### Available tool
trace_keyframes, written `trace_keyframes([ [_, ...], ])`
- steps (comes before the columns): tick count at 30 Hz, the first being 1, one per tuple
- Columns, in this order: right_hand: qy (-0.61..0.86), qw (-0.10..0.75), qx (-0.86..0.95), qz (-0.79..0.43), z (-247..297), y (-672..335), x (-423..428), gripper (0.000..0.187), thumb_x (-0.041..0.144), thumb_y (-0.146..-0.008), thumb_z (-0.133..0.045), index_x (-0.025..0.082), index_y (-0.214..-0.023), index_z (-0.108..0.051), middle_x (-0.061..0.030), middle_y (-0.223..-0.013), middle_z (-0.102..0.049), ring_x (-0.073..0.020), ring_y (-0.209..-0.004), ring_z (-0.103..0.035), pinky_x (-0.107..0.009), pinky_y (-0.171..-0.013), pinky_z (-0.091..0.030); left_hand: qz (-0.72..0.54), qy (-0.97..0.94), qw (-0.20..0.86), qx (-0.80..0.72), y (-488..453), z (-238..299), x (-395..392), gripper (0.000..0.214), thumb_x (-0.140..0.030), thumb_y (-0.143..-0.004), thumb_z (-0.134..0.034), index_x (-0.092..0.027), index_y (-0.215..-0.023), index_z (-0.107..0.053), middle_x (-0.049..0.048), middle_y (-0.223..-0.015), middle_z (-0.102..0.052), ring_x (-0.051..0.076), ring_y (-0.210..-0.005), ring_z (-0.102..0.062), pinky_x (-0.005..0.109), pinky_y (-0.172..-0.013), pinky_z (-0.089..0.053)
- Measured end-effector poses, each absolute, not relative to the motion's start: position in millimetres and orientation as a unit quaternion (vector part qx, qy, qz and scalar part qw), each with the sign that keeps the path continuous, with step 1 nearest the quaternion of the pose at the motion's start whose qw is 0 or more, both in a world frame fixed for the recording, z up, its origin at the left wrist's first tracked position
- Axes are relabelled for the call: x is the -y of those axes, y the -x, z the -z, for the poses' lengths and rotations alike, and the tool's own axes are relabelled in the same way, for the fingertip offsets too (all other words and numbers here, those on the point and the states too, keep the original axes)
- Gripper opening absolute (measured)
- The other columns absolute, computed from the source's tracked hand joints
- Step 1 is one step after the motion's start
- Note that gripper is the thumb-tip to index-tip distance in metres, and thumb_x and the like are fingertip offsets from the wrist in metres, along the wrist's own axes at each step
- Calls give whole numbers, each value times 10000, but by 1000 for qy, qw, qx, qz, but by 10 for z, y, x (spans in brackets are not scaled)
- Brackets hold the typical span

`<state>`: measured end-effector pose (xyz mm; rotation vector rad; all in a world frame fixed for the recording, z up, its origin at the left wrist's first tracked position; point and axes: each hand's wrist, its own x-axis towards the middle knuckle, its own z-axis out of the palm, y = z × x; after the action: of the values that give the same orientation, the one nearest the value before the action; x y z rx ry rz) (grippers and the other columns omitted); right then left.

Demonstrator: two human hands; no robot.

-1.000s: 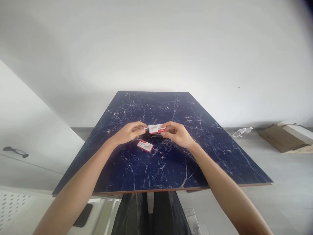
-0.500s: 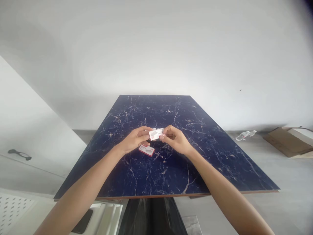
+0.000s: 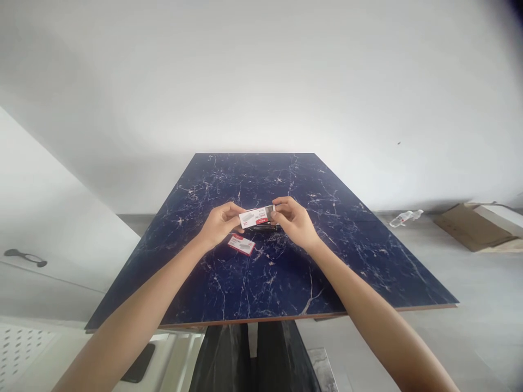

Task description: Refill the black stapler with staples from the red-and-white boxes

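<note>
My left hand is closed on the left end of a small white-and-red staple box, with the thumb on its near side. At the box's right end, my right hand pinches with thumb and fingers, where a dark grey piece shows; whether it is a strip of staples I cannot tell. Just under the held box lies a black object, mostly hidden. A second white-and-red staple box lies flat on the table, below my left fingers.
The dark blue marbled table stands against a pale wall. On the floor to the right are a clear plastic bottle and a cardboard box. A black phone-like slab lies at lower left, beside a white cabinet.
The held box has turned so its long printed face shows, and the grey piece has come into view at its right end. The black object beneath shows more. The camera view has shifted slightly.
</note>
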<state>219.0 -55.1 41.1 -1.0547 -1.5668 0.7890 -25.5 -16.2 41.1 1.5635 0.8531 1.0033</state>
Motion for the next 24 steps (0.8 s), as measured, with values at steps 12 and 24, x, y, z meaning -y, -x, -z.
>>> trace_keyframes([
  [12,436,445,622,-473,-419,-2025,621,111,226,-795,-683,191,-901,-679,-37,-836,-735,-192,-712,-717,-338,-708,-585,-564,-586,507,-285,145,-552,312,127,-238,-798,-655,-199,-856,-762,40,-1011,-700,115,-626,-602,220,-460,-441],
  [24,404,451,642,-471,-336,-1824,734,244,414,-838,-745,203,-954,-705,-67,-998,-731,-187,-793,-707,-333,-728,-604,-561,-508,578,-305,183,-582,255,110,-227,-742,-675,-186,-782,-769,27,-835,-708,134,-665,-601,233,-572,-480],
])
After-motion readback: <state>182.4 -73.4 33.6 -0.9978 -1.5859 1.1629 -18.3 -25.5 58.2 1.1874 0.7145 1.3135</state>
